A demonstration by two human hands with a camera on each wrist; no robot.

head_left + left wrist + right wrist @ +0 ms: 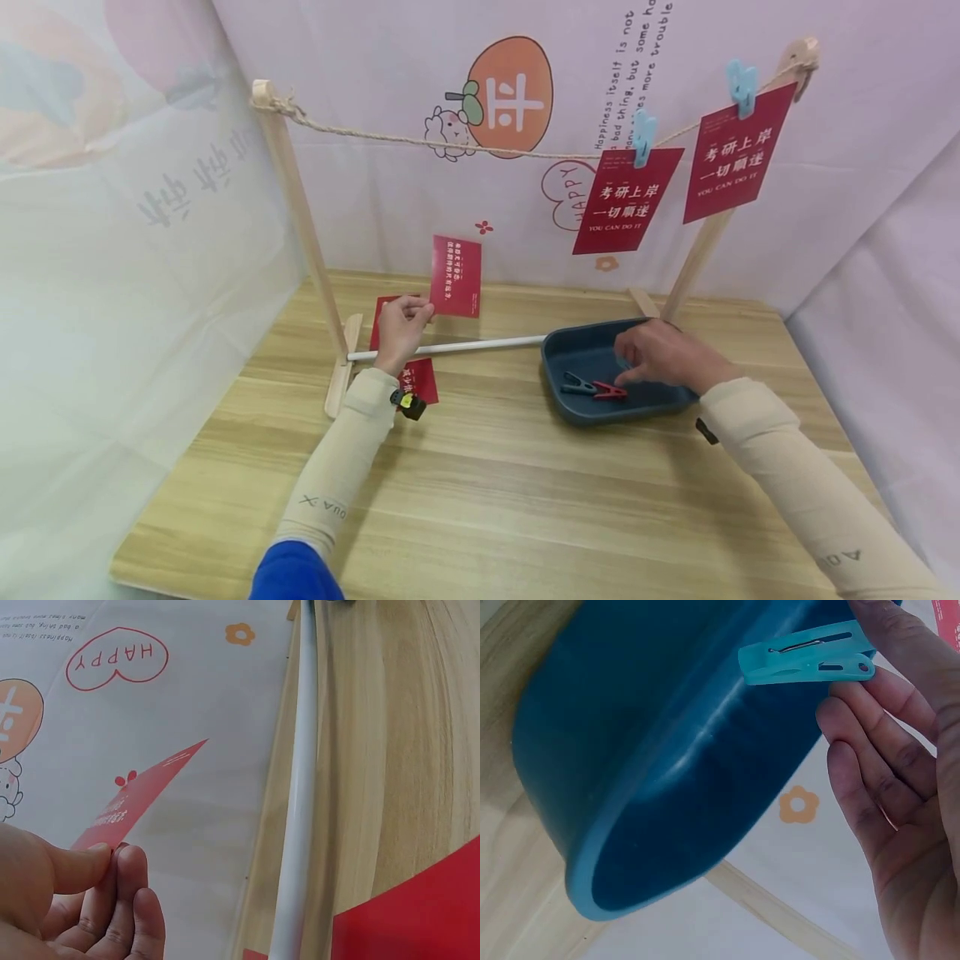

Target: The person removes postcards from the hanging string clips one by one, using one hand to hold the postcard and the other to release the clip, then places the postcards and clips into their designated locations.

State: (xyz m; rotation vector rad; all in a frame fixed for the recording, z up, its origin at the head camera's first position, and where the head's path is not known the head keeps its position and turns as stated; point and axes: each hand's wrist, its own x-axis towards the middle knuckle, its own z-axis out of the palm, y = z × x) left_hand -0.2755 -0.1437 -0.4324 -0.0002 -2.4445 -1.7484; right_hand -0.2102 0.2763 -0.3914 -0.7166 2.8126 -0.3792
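My left hand [401, 332] pinches a red card [456, 279] with white writing by its lower corner, thumb against fingers, above the table's left part. In the left wrist view, that card [127, 806] tilts up from the fingertips. Over the dark blue tub [622, 414], my right hand [667, 354] pinches a light teal clothespin [806, 656] by its handle end; the right wrist view shows this best. Inside the tub lie a dark clothespin [576, 383] and a red clothespin [610, 392]. Two more red cards [423, 382] lie under and beside my left hand, partly hidden.
A twine line [420, 143] spans two wooden posts [300, 208]. Light blue clothespins [642, 140] hold two red cards [628, 208] at its right side. A white rod [487, 343] runs low between the posts, above the wooden table [480, 500].
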